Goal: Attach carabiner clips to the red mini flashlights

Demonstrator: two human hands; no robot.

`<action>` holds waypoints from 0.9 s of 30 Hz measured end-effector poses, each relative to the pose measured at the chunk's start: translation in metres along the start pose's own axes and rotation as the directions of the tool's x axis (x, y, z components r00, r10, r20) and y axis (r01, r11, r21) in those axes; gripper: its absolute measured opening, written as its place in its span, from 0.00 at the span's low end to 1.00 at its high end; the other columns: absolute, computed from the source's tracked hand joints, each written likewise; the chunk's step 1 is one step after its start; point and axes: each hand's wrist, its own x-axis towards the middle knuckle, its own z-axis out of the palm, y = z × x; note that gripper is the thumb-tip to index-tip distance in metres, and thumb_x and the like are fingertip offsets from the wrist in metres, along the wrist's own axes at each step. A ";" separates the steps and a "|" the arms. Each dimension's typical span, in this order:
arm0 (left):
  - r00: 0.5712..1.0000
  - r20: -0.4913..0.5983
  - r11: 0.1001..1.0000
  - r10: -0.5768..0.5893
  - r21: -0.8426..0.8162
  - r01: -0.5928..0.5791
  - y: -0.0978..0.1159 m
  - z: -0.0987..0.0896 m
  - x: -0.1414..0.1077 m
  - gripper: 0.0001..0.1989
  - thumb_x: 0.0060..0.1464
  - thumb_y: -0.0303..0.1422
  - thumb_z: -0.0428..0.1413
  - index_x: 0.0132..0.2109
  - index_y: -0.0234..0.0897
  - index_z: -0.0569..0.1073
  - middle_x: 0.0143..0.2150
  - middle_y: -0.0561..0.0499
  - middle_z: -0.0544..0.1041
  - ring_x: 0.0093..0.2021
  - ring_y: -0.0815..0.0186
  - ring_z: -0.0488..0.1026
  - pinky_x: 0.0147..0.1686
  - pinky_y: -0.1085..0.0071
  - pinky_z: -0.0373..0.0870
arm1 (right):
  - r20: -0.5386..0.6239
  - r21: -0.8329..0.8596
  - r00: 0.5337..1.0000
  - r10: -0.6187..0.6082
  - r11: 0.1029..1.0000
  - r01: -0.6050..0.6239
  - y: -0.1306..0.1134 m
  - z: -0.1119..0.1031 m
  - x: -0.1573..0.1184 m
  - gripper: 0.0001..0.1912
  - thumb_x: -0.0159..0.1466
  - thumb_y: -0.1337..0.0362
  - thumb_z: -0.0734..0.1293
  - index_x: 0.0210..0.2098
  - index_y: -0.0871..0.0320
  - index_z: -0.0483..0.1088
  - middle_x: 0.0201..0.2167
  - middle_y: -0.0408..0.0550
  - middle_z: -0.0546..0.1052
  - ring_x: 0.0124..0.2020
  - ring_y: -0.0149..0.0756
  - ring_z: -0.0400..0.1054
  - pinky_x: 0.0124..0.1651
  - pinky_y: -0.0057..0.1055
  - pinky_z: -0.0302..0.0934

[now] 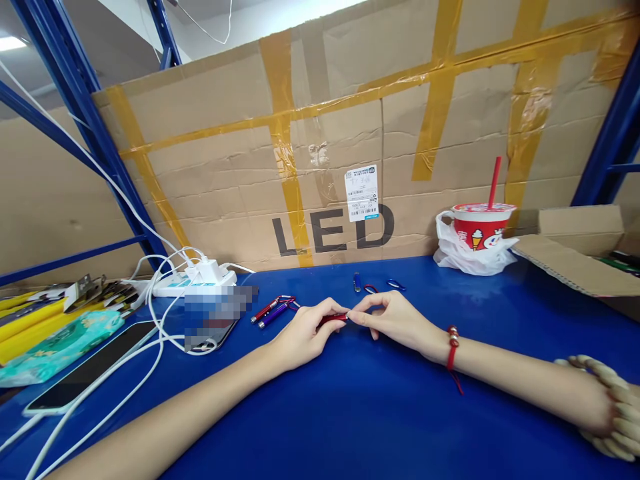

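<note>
two bare hands meet over a blue bench (320, 427), near the middle of its width and short of its far edge. the left hand (303, 337) is closed around a slim red tube (332, 319), which lies roughly level and is mostly hidden by the fingers. the right hand (393, 320) has its thumb and forefinger pinched at the tube's right end; whether they also grip some tiny part there is too small to tell.

the step in hand looks like fine fingertip work on that end. the next move seems to call for a steady left hold and a light, exact pinch from the right.

left of the hands, a red penlight (265, 309) and a purple penlight (275, 315) lie side by side. beyond the hands, toward the far edge, are a small blue cylinder (357, 283), a red clip (371, 289) and a blue clip (395, 285). a red cup (480, 232) with a straw stands toward the far right corner. phones and white cables (161, 333) crowd the left side.
</note>
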 end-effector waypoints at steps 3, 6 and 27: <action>1.000 -0.010 1.000 -0.010 -0.025 0.010 -0.001 0.001 -0.001 0.08 0.58 0.32 0.45 0.42 0.34 0.65 0.35 0.50 0.73 0.34 0.70 0.70 0.34 0.74 0.64 | -0.004 0.004 1.000 -0.023 1.000 0.023 -0.001 -0.001 0.001 0.23 0.52 0.46 0.65 0.31 0.61 0.73 0.15 0.43 0.67 0.16 0.24 0.57 0.21 0.22 0.49; 0.999 -0.031 0.999 -0.023 -0.049 0.022 -0.001 0.001 0.000 0.09 0.59 0.33 0.44 0.43 0.34 0.64 0.32 0.51 0.72 0.33 0.70 0.69 0.35 0.74 0.64 | -0.026 0.029 1.000 0.002 1.000 -0.001 -0.005 -0.001 0.000 0.24 0.53 0.46 0.64 0.33 0.61 0.72 0.13 0.42 0.66 0.14 0.23 0.53 0.18 0.22 0.46; 0.994 -0.103 0.996 -0.045 0.073 0.053 -0.004 -0.001 0.001 0.14 0.59 0.35 0.43 0.49 0.36 0.65 0.39 0.49 0.67 0.37 0.68 0.66 0.40 0.70 0.63 | -0.233 -0.677 0.947 -0.221 0.736 0.006 0.004 -0.059 0.021 0.20 0.52 0.44 0.63 0.31 0.51 0.75 0.33 0.44 0.74 0.29 0.34 0.66 0.27 0.28 0.54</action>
